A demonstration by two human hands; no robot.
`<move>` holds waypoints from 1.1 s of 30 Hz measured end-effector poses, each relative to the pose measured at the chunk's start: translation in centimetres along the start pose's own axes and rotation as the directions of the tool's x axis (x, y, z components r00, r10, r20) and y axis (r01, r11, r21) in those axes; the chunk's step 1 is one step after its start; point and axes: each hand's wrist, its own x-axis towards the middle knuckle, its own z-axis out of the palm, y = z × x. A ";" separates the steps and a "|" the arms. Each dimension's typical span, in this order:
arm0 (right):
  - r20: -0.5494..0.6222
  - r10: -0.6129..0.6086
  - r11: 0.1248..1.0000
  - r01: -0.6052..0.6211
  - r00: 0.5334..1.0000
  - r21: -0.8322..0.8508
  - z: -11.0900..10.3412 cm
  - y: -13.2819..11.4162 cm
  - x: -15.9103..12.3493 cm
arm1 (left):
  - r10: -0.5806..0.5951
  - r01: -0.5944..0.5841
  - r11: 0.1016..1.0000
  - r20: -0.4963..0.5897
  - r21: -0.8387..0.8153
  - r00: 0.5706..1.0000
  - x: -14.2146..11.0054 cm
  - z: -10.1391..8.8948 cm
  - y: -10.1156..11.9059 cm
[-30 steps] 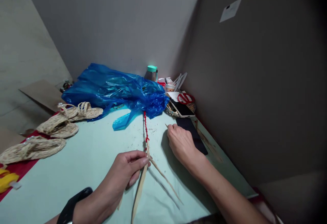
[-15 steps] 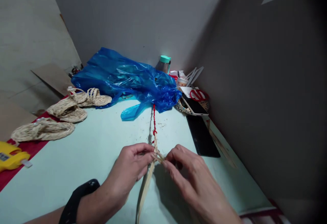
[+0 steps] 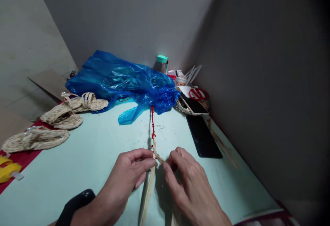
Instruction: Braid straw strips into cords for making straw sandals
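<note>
A thin braid of pale straw strands (image 3: pixel 154 150) runs toward me from a red cord (image 3: pixel 152 119) stretched across the pale green table (image 3: pixel 90 150). My left hand (image 3: pixel 129 176) pinches the braid's near end between thumb and fingers. My right hand (image 3: pixel 185 181) is closed on a loose straw strand just right of that point, its fingers curled. Loose strand ends (image 3: pixel 148 198) trail down toward me between both hands. A black band (image 3: pixel 73 205) sits on my left wrist.
A blue plastic bag (image 3: pixel 123 81) lies at the back. Woven straw sandals (image 3: pixel 64 112) rest on the left, with a yellow object (image 3: pixel 7 171) on red cloth. A black slab (image 3: pixel 203 136), a phone (image 3: pixel 194 105), red scissors (image 3: pixel 198 93) and a green-capped bottle (image 3: pixel 161 63) crowd the right corner by the wall.
My right hand came back from the far right of the table and closed on a strand beside my left hand. The left hand kept its pinch on the braid.
</note>
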 end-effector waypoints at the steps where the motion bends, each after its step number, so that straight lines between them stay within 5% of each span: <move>1: -0.007 -0.009 1.000 0.009 1.000 0.007 0.1 0.0 0.0 | -0.003 0.003 1.000 0.002 -0.001 1.000 0.1 0.0 -0.1; 20: 0.057 0.048 0.942 -0.064 0.997 0.330 0.6 0.9 -0.9 | -0.050 0.051 0.996 0.018 -0.070 0.999 -0.2 0.3 0.5; 27: -0.076 -0.101 0.991 0.108 0.992 0.083 0.1 0.2 -0.9 | -0.056 0.056 0.998 -0.006 -0.007 0.998 0.2 0.8 0.6; 33: -0.208 -0.278 0.945 0.228 0.938 -0.236 1.5 -0.7 -1.1 | -0.018 0.018 0.999 -0.018 0.029 1.000 0.1 1.0 -0.1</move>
